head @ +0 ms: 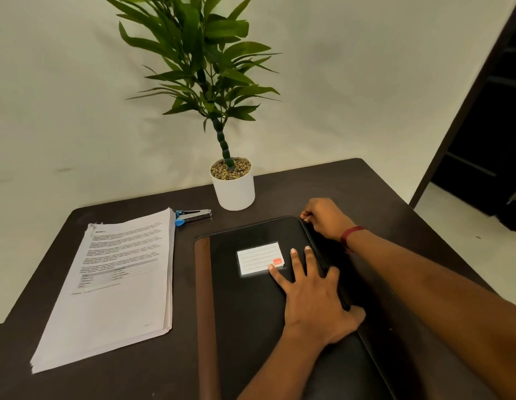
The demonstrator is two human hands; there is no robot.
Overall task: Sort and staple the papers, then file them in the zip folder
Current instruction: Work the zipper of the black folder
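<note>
A black zip folder (251,298) with a brown spine strip and a white label lies closed on the dark table (181,370). My left hand (314,295) rests flat on its cover near the right edge, fingers spread. At the folder's far right corner my right hand (323,217) pinches what looks like the zip pull; the pull itself is hidden by the fingers. A thick stack of printed papers (115,287) lies to the left of the folder. A silver stapler (193,216) with blue trim lies just beyond the stack's far right corner.
A white pot (235,192) with a tall green plant stands at the back of the table, between the stapler and the folder's far corner. The wall is right behind the table. A dark doorway opens at the right.
</note>
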